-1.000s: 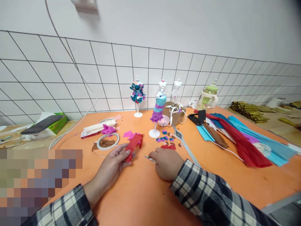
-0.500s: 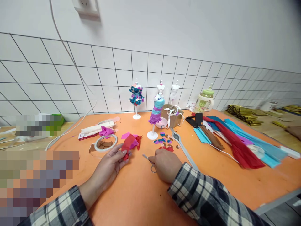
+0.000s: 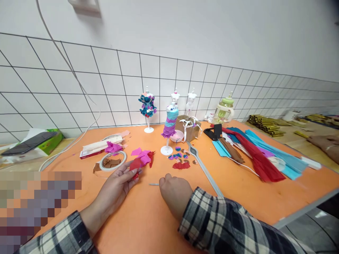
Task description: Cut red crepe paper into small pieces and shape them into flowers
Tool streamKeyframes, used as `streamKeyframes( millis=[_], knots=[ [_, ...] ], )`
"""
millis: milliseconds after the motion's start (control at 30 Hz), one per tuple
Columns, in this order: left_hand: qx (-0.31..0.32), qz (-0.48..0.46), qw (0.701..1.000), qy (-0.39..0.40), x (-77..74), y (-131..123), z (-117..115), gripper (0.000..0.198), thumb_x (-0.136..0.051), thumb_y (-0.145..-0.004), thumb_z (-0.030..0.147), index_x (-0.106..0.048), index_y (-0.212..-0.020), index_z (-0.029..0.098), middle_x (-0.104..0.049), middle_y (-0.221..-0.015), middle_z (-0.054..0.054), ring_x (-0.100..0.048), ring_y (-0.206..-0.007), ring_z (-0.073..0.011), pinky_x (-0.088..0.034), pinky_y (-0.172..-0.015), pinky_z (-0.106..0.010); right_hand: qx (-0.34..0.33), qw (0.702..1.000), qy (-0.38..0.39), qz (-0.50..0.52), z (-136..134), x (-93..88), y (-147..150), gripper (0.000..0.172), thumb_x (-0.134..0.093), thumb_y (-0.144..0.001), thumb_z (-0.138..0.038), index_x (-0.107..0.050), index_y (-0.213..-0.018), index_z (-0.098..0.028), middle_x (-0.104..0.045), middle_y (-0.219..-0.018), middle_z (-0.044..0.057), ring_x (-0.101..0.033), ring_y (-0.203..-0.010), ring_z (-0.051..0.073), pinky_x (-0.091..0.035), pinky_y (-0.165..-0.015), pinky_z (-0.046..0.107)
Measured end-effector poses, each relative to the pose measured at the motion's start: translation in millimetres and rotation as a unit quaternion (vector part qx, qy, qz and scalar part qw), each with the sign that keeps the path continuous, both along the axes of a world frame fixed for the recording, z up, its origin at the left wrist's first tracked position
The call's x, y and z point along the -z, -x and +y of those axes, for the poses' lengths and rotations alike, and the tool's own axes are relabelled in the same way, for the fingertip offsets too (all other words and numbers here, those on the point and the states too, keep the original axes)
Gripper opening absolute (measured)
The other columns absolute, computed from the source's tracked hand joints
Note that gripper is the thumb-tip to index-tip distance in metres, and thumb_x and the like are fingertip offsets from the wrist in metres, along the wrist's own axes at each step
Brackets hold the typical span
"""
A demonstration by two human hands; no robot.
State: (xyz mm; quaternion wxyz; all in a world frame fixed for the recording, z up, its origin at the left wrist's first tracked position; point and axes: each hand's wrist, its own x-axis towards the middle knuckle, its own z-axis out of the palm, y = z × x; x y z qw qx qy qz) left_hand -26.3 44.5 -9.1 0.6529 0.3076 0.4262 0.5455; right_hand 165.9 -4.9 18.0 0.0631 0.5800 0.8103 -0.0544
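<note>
Pinched in my left hand (image 3: pixel 118 185) is a piece of red crepe paper (image 3: pixel 135 164), its lower end crumpled at the fingertips. Just beyond it lie pink paper scraps (image 3: pixel 143 157) and a narrow red strip (image 3: pixel 151 159). My right hand (image 3: pixel 176 193) is closed around small metal scissors; only the slim blades (image 3: pixel 153 184) show, pointing left, apart from the paper. Beyond that hand a red scalloped paper piece (image 3: pixel 181 165) lies flat near small brown and blue-purple cutouts (image 3: pixel 178 155). A small dress form (image 3: pixel 170 121) wrapped in blue and purple paper stands behind them.
Further back are a decorated dress form (image 3: pixel 147 105), two white ones, a cardboard box (image 3: pixel 194 132) and a bottle (image 3: pixel 224 111). Tape roll (image 3: pixel 124 160) lies left; a grey strap (image 3: pixel 208 174) and crepe paper strips (image 3: pixel 255 155) lie right. Another person's plaid-like blurred area is at lower left.
My right hand has drawn nearer to me, uncovering more of the red scalloped piece. The scissors have turned to lie level, their finger ring now hidden. My view has shifted slightly right.
</note>
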Motion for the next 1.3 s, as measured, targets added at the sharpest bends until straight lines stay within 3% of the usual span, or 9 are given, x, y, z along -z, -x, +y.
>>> streamKeyframes(
  millis=[133,467,633,733,800,900,1033,1100,1300],
  knots=[
    [-0.024,-0.023,0.999,0.010,2.4,2,2,0.026,-0.060,-0.085,-0.007,-0.071,-0.090,0.017,-0.078,-0.086,-0.004,-0.077,-0.078,-0.0144,-0.064,-0.069,-0.021,-0.006,1.000,0.018,-0.013,0,-5.2,-3,0.023,-0.044,-0.095,-0.007,-0.060,-0.111,-0.012,-0.065,-0.105,0.017,-0.073,-0.089,0.022,-0.057,-0.067,0.029],
    [-0.019,-0.039,0.999,-0.009,5.4,5,3,0.038,-0.065,-0.081,-0.004,-0.069,-0.110,0.021,-0.080,-0.084,-0.004,-0.075,-0.070,-0.0153,-0.064,-0.069,-0.025,-0.037,0.999,0.019,0.000,0,-1.5,-5,0.023,-0.049,-0.092,-0.007,-0.062,-0.111,-0.011,-0.064,-0.107,0.017,-0.073,-0.086,0.023,-0.054,-0.063,0.031],
    [-0.031,-0.034,0.998,-0.033,3.7,5,3,0.040,-0.069,-0.077,-0.003,-0.071,-0.107,0.022,-0.078,-0.076,-0.002,-0.073,-0.065,-0.0127,-0.060,-0.065,-0.019,-0.048,0.992,-0.015,0.119,16,12.0,-16,0.020,-0.049,-0.095,-0.017,-0.065,-0.107,-0.019,-0.070,-0.100,0.009,-0.070,-0.087,0.021,-0.048,-0.070,0.030],
    [-0.026,-0.033,0.998,-0.047,0.9,4,3,0.037,-0.076,-0.072,-0.001,-0.073,-0.102,0.021,-0.077,-0.075,-0.001,-0.070,-0.062,-0.0118,-0.060,-0.065,-0.019,-0.061,0.954,0.023,0.293,31,22.7,-26,0.012,-0.064,-0.086,-0.020,-0.067,-0.098,-0.020,-0.071,-0.094,0.002,-0.066,-0.091,0.016,-0.046,-0.079,0.027],
    [-0.004,-0.030,0.998,-0.049,-1.2,3,2,0.038,-0.081,-0.068,0.003,-0.074,-0.101,0.020,-0.077,-0.074,-0.001,-0.070,-0.062,-0.0118,-0.059,-0.065,-0.019,-0.053,0.911,0.077,0.402,36,27.8,-27,0.020,-0.077,-0.075,-0.022,-0.067,-0.092,-0.019,-0.069,-0.089,-0.001,-0.063,-0.087,0.014,-0.046,-0.079,0.025],
    [0.029,-0.016,0.998,-0.050,-3.7,0,-2,0.046,-0.088,-0.062,0.008,-0.075,-0.105,0.019,-0.077,-0.075,-0.001,-0.069,-0.062,-0.0121,-0.058,-0.062,-0.017,0.003,0.829,0.224,0.513,32,28.5,-22,0.022,-0.078,-0.075,-0.026,-0.063,-0.088,-0.017,-0.065,-0.082,-0.003,-0.058,-0.063,0.009,-0.047,-0.063,0.023],
    [0.053,0.003,0.997,-0.052,-4.8,-3,-5,0.053,-0.092,-0.060,0.013,-0.075,-0.110,0.021,-0.077,-0.079,-0.001,-0.068,-0.064,-0.0119,-0.058,-0.063,-0.018,0.047,0.725,0.387,0.568,22,21.6,-16,0.023,-0.068,-0.084,-0.033,-0.058,-0.098,-0.018,-0.067,-0.085,-0.002,-0.047,-0.040,0.003,-0.037,-0.039,0.017],
    [0.061,0.009,0.997,-0.053,-4.4,-3,-6,0.054,-0.093,-0.060,0.015,-0.075,-0.111,0.021,-0.078,-0.085,-0.002,-0.070,-0.067,-0.0123,-0.058,-0.066,-0.018,0.040,0.713,0.404,0.572,20,19.4,-17,0.028,-0.071,-0.082,-0.040,-0.058,-0.095,-0.018,-0.065,-0.079,-0.003,-0.047,-0.041,0.003,-0.035,-0.038,0.015],
    [0.112,0.045,0.990,-0.067,-0.7,0,-7,0.055,-0.091,-0.068,0.021,-0.071,-0.119,0.022,-0.076,-0.082,-0.003,-0.069,-0.074,-0.0150,-0.057,-0.071,-0.021,0.021,0.729,0.434,0.529,22,23.1,-20,0.042,-0.075,-0.076,-0.056,-0.061,-0.090,-0.019,-0.058,-0.068,-0.005,-0.048,-0.047,0.005,-0.039,-0.040,0.015]
  ],
)
